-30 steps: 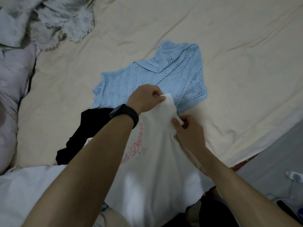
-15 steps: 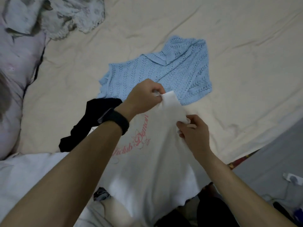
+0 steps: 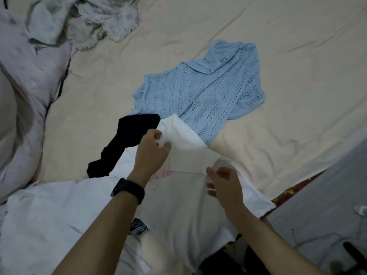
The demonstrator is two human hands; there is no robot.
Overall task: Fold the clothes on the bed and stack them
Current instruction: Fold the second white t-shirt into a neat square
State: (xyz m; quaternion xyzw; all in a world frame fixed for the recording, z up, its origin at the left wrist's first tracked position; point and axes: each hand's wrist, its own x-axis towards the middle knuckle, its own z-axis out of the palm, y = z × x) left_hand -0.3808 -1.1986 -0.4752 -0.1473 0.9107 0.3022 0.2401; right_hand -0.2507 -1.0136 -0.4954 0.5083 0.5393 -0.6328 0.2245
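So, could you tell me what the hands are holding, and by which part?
The left hand pinches the white t-shirt at its folded-over top edge; the right hand grips the shirt's right edge.

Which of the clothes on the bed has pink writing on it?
The white t-shirt that both hands are holding: pink letters peek out beside the left hand. The blue knit top and black garment show no writing.

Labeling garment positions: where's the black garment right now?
In the head view, the black garment lies crumpled on the bed sheet, left of centre, just left of the left hand, touching the white t-shirt and near the blue knit top.
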